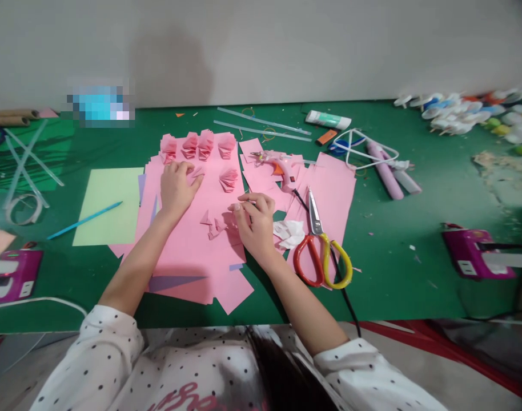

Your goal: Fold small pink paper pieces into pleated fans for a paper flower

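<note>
My left hand rests over a stack of pink paper, thumb and forefinger around a small folded pink paper piece. Pleated pink paper pieces stand in a row beyond it, one just past the fingers and another at the right end. A further pleated piece sits between my hands. My right hand hovers at the stack's right edge, fingers loosely bent and apart, with nothing seen in them. Small pink paper scraps lie left of its fingertips.
Scissors and a pink glue gun lie right of the stack, its black cord running to the front edge. Clear glue sticks and a glue tube are behind. A blue pencil crosses pale green paper.
</note>
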{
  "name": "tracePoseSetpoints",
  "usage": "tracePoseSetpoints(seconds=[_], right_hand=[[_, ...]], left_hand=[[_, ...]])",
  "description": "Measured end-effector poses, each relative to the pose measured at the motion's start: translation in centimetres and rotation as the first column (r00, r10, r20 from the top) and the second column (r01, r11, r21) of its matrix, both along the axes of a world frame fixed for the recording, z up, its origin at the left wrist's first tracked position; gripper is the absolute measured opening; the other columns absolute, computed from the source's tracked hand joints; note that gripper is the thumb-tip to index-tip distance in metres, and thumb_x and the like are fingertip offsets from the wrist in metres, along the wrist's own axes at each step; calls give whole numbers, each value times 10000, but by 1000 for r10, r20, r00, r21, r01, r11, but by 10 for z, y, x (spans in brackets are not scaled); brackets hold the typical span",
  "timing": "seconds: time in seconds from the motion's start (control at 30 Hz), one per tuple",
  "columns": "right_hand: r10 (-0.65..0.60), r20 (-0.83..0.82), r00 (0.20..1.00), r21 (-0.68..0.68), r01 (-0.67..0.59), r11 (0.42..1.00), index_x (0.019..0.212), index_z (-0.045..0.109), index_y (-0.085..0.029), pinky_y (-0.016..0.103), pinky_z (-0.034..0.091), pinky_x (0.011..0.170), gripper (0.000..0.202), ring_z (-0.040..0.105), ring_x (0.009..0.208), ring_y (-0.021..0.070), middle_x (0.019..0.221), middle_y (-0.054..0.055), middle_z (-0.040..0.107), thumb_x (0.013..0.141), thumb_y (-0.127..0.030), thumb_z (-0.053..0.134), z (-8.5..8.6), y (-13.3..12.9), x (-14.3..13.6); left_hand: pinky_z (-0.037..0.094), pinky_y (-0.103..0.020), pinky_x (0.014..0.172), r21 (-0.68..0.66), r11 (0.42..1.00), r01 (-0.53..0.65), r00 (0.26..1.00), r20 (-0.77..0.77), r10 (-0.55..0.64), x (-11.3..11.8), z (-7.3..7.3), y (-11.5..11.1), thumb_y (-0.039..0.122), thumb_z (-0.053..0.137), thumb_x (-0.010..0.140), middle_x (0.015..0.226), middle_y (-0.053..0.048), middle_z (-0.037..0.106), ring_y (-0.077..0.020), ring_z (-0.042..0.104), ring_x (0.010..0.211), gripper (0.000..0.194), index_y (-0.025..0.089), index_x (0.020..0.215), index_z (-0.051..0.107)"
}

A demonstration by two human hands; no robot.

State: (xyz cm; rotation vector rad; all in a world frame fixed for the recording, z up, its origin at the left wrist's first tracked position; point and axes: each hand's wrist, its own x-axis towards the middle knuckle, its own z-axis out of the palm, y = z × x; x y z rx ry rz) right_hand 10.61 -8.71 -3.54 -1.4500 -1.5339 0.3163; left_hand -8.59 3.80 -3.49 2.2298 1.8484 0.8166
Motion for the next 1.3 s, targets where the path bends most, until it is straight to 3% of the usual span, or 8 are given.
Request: tracePoseSetpoints(seconds=[0.2,0.37,0.57,0.73,1.0,1.1,1.2,1.3], right_hand=[[2,5,1000,21,-3,1000,894,794,-243,526,457,1018,294,554,1141,293,1073,109,713,1033,-277,537,-1,1,-1],[-6,-17,1000,10,7,1000,883,789,-243,528,472,1019,299,571,1130,292,1065,111,718,1034,-304,539,-1,1,0],[99,-262,960,7,-101,995,1080,718,-228,435,566,912,254,696,999,236,1049,97,756,1030,-419,559,3,1,0],[148,-605,782,-111,-267,957,1187,630,-250,339,589,741,368,728,820,182,970,48,751,978,-554,631,6,-9,-11],[159,-680,716,-159,-355,921,954,708,-239,306,530,660,369,644,693,147,856,21,714,920,-606,686,12,-16,-17],[133,-696,705,-163,-337,927,903,715,-231,290,505,641,353,612,673,134,811,9,698,904,-584,716,12,-14,-15],[97,-732,674,-181,-329,927,867,702,-220,265,460,562,369,564,614,116,741,-11,662,885,-587,734,14,-13,-13],[88,-771,631,-185,-354,917,862,684,-221,258,431,522,390,528,575,105,716,-27,633,848,-601,767,17,-13,-11]], left_hand=[[472,-484,1022,-21,999,47,999,-6,-47,0,-4,3,333,749,898,1077,-113,658,-333,602,1134,232,201,1087,776],[472,-465,1047,30,997,64,991,114,-67,2,2,-4,295,776,882,1055,-92,700,-306,612,1135,206,202,1064,747],[549,-349,900,-68,978,195,851,507,-135,20,29,-52,364,744,913,1068,-48,767,-206,710,999,247,220,1111,705],[549,-333,859,-90,955,284,812,551,-190,25,47,-96,373,761,899,1055,-49,766,-197,715,971,225,230,1067,718],[536,-297,775,-125,970,210,787,610,-92,20,34,-116,418,800,866,914,-6,707,-159,691,838,285,237,980,613],[536,-296,772,-185,939,291,743,662,-100,19,32,-117,412,834,833,844,14,699,-158,695,796,401,253,1136,624],[539,-296,758,-222,896,385,695,708,-124,19,33,-121,437,859,798,863,-4,717,-158,685,779,395,240,1089,680],[528,-288,725,-221,913,343,692,716,-87,19,33,-123,423,859,798,811,6,700,-153,671,749,356,244,1063,702]])
